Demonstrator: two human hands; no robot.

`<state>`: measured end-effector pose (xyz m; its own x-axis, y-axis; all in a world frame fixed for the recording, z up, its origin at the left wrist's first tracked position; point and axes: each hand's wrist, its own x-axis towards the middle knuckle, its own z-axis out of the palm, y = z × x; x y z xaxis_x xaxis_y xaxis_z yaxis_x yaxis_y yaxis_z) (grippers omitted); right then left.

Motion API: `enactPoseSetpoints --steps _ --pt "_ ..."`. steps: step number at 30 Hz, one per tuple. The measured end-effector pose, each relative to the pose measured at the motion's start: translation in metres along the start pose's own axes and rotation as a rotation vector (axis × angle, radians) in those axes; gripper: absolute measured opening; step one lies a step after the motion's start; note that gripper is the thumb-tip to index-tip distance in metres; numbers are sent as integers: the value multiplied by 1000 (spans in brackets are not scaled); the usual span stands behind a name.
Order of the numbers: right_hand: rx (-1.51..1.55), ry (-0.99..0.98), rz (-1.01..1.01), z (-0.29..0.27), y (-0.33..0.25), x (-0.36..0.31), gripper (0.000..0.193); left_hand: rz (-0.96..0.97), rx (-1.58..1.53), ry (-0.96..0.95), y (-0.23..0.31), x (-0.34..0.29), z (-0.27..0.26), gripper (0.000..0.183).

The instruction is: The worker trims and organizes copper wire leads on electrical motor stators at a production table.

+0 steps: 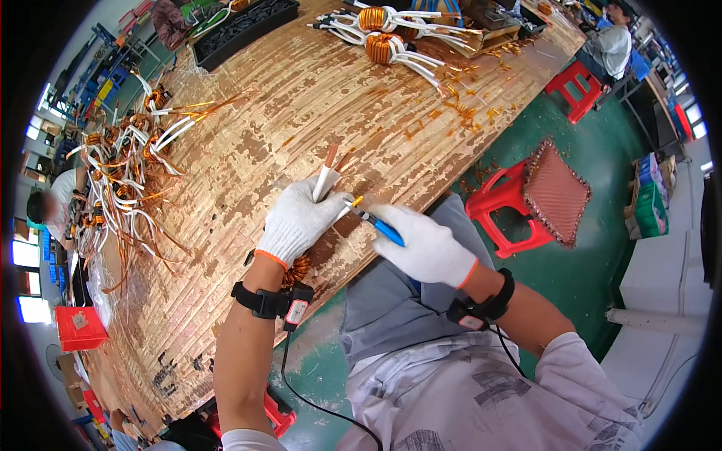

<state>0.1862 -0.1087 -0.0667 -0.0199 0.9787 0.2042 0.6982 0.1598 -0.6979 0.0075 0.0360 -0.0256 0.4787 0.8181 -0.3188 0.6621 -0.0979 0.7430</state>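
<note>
My left hand, in a white knit glove, is closed round white-sleeved wire leads with bare copper ends. One lead points away across the table, and another, with a yellowish tip, pokes out toward my right hand. A copper-wound coil shows partly behind my left wrist. My right hand, gloved too and slightly blurred, grips a blue-handled tool. Its dark working end meets the lead near the yellowish tip; I cannot make out its exact kind.
Several wired coils are heaped at the table's left, more at the far side. A black bin holds dark pieces. Copper-coloured scraps lie along the right edge. A red stool with a cushion stands right. People sit nearby.
</note>
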Motion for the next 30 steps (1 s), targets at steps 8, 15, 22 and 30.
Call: enactPoseSetpoints --steps 8,15,22,30 --pt "1038 -511 479 -18 6 4 21 101 -257 -181 -12 -7 1 73" --pt "394 -211 254 -7 -2 -2 32 22 -429 -225 8 -17 -4 67" --pt "-170 -47 131 -7 -8 -1 43 -46 -323 -258 7 -12 -8 66" --pt "804 -376 456 -1 -8 -5 45 187 28 -48 -29 -3 11 73"
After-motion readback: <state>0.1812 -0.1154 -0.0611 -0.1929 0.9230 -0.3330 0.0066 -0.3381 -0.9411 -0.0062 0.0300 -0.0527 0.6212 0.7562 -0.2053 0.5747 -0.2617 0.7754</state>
